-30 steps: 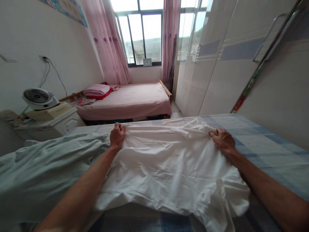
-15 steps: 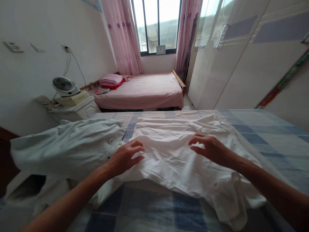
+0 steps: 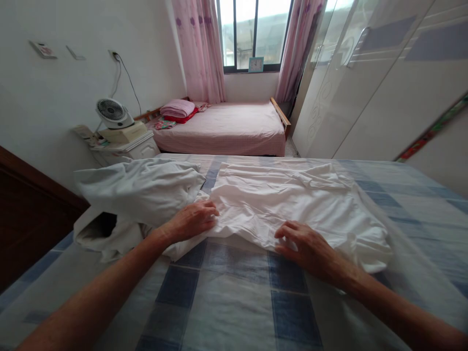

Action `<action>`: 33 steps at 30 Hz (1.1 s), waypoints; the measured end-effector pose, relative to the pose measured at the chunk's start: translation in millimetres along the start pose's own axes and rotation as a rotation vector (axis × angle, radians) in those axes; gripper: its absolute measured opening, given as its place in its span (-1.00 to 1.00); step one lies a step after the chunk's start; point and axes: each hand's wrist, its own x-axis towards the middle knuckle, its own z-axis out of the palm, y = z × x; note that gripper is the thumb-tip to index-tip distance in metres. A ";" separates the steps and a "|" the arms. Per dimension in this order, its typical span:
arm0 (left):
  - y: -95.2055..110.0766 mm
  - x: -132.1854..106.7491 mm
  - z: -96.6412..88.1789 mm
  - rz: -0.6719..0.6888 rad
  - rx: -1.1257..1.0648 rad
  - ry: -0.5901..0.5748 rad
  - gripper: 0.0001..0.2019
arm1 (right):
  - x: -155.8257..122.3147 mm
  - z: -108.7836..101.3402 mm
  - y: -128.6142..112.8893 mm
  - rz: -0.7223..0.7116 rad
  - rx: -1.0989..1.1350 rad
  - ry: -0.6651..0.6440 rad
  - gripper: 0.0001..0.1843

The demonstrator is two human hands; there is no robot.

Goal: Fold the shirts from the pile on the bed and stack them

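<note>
A white garment (image 3: pixel 256 195), wrinkled and spread in a rough rectangle, lies on the bed in front of me. My left hand (image 3: pixel 193 219) is closed at its near left corner, with fingertips and thumb pinching the cloth. At the near edge, further right, my right hand (image 3: pixel 307 246) has curved fingers on top and the thumb low, with the hem between them. The garment's right end is bunched beyond my right wrist. To the left lies a heap of pale clothes (image 3: pixel 139 190), with a dark opening in its lower part.
Blue and white checked bedding (image 3: pixel 234 297) stretches under the clothes. Beyond it stands a smaller bed with a pink sheet (image 3: pixel 234 129). A fan (image 3: pixel 113 112) is on a bedside cabinet at the left, and a white wardrobe (image 3: pixel 358 92) lines the right.
Both hands have come nearer to me and closed on the garment's near edge. The part that hung toward me at the right now lies further back. The view has tilted down.
</note>
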 end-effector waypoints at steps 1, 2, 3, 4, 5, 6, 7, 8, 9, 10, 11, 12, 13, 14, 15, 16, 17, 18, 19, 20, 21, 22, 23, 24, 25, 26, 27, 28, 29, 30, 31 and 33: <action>-0.3 -1.5 -1.5 0.000 -0.005 -0.021 -0.87 | 1.9 3.0 -3.2 -0.013 -0.028 0.002 -0.93; -0.7 -2.7 -2.6 0.000 -0.005 -0.038 -0.86 | 3.7 6.1 -5.7 -0.026 -0.058 0.007 -0.95; -1.3 -3.5 -3.1 0.001 -0.002 -0.049 -0.84 | 5.1 9.0 -7.2 -0.037 -0.087 0.020 -0.93; -2.2 -3.9 -3.0 0.005 0.003 -0.053 -0.83 | 6.0 11.8 -7.9 -0.046 -0.109 0.041 -0.89; -3.3 -3.9 -2.5 0.010 0.010 -0.052 -0.83 | 6.5 14.3 -7.7 -0.053 -0.118 0.066 -0.85; -4.5 -3.6 -1.5 0.014 0.022 -0.054 -0.84 | 6.6 16.4 -6.8 -0.057 -0.113 0.091 -0.84; -5.7 -3.0 -0.2 0.016 0.040 -0.057 -0.84 | 6.4 18.0 -5.6 -0.057 -0.098 0.115 -0.83; -6.7 -2.3 1.0 0.018 0.062 -0.057 -0.84 | 5.9 19.0 -4.3 -0.051 -0.078 0.131 -0.83; -7.5 -1.4 1.9 0.021 0.091 -0.055 -0.84 | 5.3 19.5 -3.1 -0.040 -0.055 0.143 -0.84; -8.0 -0.7 2.3 0.029 0.125 -0.054 -0.84 | 4.6 19.3 -2.1 -0.028 -0.033 0.150 -0.84; -8.0 -0.1 1.9 0.040 0.163 -0.054 -0.84 | 4.0 18.6 -1.6 -0.013 -0.013 0.155 -0.85; -7.8 0.0 0.6 0.050 0.203 -0.052 -0.84 | 3.3 17.4 -1.6 0.001 0.006 0.165 -0.86; -7.4 -0.3 -1.6 0.054 0.241 -0.045 -0.84 | 2.7 15.8 -1.9 0.011 0.024 0.179 -0.86; -6.8 -1.2 -4.7 0.052 0.274 -0.026 -0.84 | 2.2 13.9 -2.5 0.019 0.040 0.198 -0.87; -6.3 -2.6 -8.2 0.041 0.299 0.002 -0.84 | 1.6 11.9 -3.2 0.025 0.053 0.219 -0.87; -5.8 -4.3 -12.1 0.026 0.315 0.040 -0.85 | 1.1 9.8 -3.9 0.027 0.063 0.241 -0.88; -5.3 -6.1 -15.8 0.012 0.322 0.081 -0.85 | 0.5 7.9 -4.4 0.026 0.070 0.267 -0.88; -4.7 -8.1 -19.2 0.004 0.326 0.119 -0.86 | 0.0 6.1 -4.7 0.019 0.072 0.288 -0.89; -4.0 -9.8 -22.1 0.005 0.330 0.151 -0.87 | -0.6 4.5 -4.8 0.008 0.071 0.309 -0.89; -3.0 -11.5 -24.4 0.014 0.336 0.178 -0.88 | -1.2 3.2 -4.8 -0.005 0.066 0.329 -0.90; -1.8 -12.9 -26.1 0.027 0.346 0.204 -0.87 | -1.8 2.2 -5.0 -0.018 0.057 0.349 -0.91; -0.3 -14.3 -27.3 0.036 0.360 0.238 -0.87 | -2.6 1.3 -5.3 -0.032 0.044 0.371 -0.91; 1.3 -15.6 -28.2 0.042 0.376 0.272 -0.86 | -3.4 0.6 -5.8 -0.047 0.026 0.393 -0.91; 3.1 -17.1 -29.1 0.051 0.394 0.295 -0.86 | -4.3 0.1 -6.7 -0.069 0.004 0.406 -0.91; 4.9 -18.8 -30.2 0.073 0.411 0.299 -0.85 | -5.2 -0.3 -7.8 -0.098 -0.022 0.412 -0.91; 6.8 -20.6 -31.6 0.104 0.424 0.290 -0.84 | -6.0 -0.6 -9.1 -0.128 -0.051 0.411 -0.90; 8.8 -22.7 -33.4 0.134 0.434 0.279 -0.84 | -6.7 -0.9 -10.2 -0.157 -0.079 0.407 -0.89; 10.9 -24.9 -35.6 0.153 0.443 0.279 -0.84 | -7.1 -1.2 -11.2 -0.183 -0.103 0.403 -0.89; 13.1 -27.2 -38.0 0.162 0.452 0.292 -0.84 | -7.4 -1.6 -11.8 -0.204 -0.121 0.405 -0.89; 15.2 -29.3 -40.3 0.170 0.461 0.310 -0.84 | -7.6 -2.3 -11.9 -0.222 -0.133 0.414 -0.89; 17.2 -31.3 -42.2 0.183 0.472 0.319 -0.84 | -7.7 -3.0 -11.6 -0.241 -0.141 0.426 -0.89; 20.0 -34.5 -44.0 0.233 0.497 0.286 -0.84 | -7.8 -4.6 -10.3 -0.279 -0.154 0.444 -0.89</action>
